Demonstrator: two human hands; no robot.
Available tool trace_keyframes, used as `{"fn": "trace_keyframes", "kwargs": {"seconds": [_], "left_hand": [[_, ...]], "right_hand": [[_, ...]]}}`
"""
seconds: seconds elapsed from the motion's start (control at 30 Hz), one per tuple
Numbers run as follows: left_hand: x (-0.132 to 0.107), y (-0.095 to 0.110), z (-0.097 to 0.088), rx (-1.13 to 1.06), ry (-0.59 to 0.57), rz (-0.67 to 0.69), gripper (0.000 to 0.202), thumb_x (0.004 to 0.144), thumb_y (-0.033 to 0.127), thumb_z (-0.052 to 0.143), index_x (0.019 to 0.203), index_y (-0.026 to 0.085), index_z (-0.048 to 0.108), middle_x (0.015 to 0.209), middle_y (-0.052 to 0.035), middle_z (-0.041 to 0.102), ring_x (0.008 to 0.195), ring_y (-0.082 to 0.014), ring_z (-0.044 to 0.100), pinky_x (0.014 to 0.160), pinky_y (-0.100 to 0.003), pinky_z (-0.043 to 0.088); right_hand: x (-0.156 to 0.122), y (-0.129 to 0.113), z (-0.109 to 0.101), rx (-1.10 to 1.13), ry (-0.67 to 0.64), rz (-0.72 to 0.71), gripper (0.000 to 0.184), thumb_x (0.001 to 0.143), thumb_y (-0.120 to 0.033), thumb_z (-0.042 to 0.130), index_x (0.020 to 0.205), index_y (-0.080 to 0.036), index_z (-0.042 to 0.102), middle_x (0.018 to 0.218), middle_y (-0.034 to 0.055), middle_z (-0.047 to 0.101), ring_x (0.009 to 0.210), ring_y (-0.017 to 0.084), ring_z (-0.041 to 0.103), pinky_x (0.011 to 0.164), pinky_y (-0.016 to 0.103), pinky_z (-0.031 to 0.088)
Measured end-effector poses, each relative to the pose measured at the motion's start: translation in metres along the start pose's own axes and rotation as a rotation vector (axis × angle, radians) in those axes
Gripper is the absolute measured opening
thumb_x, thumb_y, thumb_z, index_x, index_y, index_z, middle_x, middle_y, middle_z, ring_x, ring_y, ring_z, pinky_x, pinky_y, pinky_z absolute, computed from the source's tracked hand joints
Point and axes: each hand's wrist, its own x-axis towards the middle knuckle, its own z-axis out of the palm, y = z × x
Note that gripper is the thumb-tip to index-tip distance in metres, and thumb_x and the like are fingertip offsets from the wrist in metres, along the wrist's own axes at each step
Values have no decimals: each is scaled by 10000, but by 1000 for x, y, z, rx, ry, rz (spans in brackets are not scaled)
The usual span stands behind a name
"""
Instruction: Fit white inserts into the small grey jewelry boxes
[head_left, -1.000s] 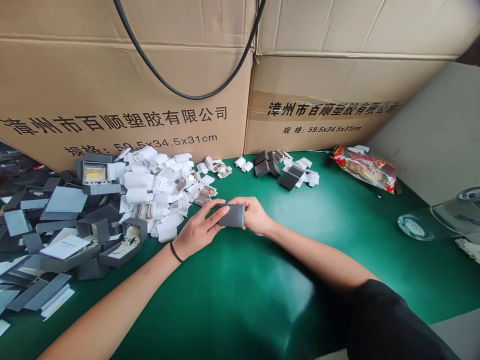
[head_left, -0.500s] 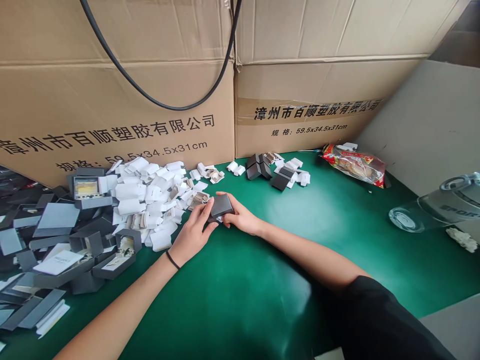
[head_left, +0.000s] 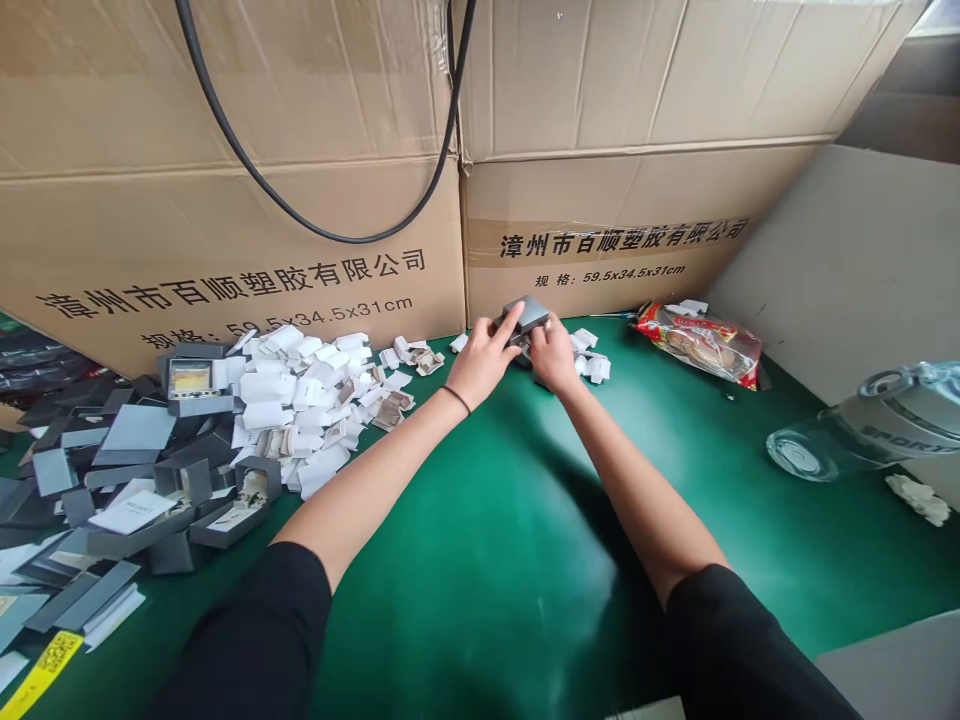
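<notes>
A small dark grey box (head_left: 531, 311) is between my hands, above the small grey boxes and white inserts beside the cartons. My left hand (head_left: 482, 364) is closed on its left side, index finger stretched over the top. From the right, my right hand (head_left: 554, 354) grips it, with the fingers partly hidden behind the box. The grey boxes underneath are mostly covered by my hands. Folded white inserts (head_left: 590, 357) show just right of my right hand. A big heap of white inserts (head_left: 292, 390) lies on the green table to the left.
Many open grey boxes (head_left: 135, 435) cover the table's left side. Two large cardboard cartons (head_left: 300, 215) (head_left: 600, 190) stand along the back, with a black cable (head_left: 247, 165) hanging before them. A red snack bag (head_left: 701, 345) and a clear bottle (head_left: 847, 430) lie at the right.
Both hands have carried the grey box away from me and to the right, from beside the white heap to the small group of grey boxes by the cartons. The view has shifted slightly.
</notes>
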Motion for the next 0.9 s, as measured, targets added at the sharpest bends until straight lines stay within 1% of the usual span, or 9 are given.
{"fn": "trace_keyframes", "kwargs": {"seconds": [0.13,0.27,0.33,0.43,0.53,0.6,0.67,0.8,0.9], "left_hand": [[36,18,28,138,-8,3,538,911,210,435,1426,342,350,1196,-112,438,1170,-288,466,916,-427,480],[50,11,46,237,-172,-43,545,910,121,355,1411,335,380,1464,-126,324,1353,-347,295,947,-499,456],[40,6,46,249,-204,-49,521,911,152,385,1419,268,384,1519,-139,262,1398,-366,212,1037,-540,358],[-1,2,33,213,-114,9,515,937,235,364,1449,209,326,1535,-147,246,1426,-331,161,1109,-523,257],[-62,-3,4,200,-121,71,488,936,289,374,1414,193,389,1540,-131,246,1440,-302,130,1131,-525,213],[-98,-14,-24,227,-164,99,419,925,273,390,1323,218,509,1537,-96,266,1438,-299,147,1136,-560,171],[-125,-31,-59,266,-153,48,344,911,273,405,1166,225,632,1531,-64,286,1433,-316,158,1128,-599,161],[-157,-79,-142,344,139,-114,286,879,330,465,1054,234,670,1483,-27,382,1413,-360,197,1116,-664,130],[-179,-113,-193,315,401,-229,292,836,414,548,1081,286,641,1452,-8,422,1390,-393,231,1123,-647,160]], "right_hand": [[15,28,-28,-368,225,-66,387,812,-158,324,1159,-119,491,1213,202,510,1153,279,472,976,454,378],[12,48,-27,-544,-106,62,572,800,-261,442,1338,-78,382,1344,251,451,1239,365,429,981,560,342],[9,51,-24,-581,-233,154,636,803,-366,489,1370,-105,367,1401,247,406,1272,399,396,969,595,341],[6,39,-22,-595,-114,94,615,827,-443,478,1360,-147,400,1462,211,349,1330,398,326,990,625,306],[3,12,-20,-489,68,-114,405,865,-380,415,1160,-154,576,1352,170,505,1282,323,407,1028,542,323],[-5,-9,-12,-328,34,-176,353,889,-386,375,875,-170,654,1020,128,683,1048,258,575,986,455,397],[-18,-25,3,-130,-71,-121,465,900,-473,356,622,-193,602,691,67,670,757,203,617,916,417,455],[-54,-33,43,274,-192,94,630,871,-660,290,436,-223,419,353,-24,401,415,127,456,738,366,522],[-77,-24,64,253,-400,177,621,815,-717,365,439,-225,415,319,-41,346,392,131,462,670,341,511]]}}
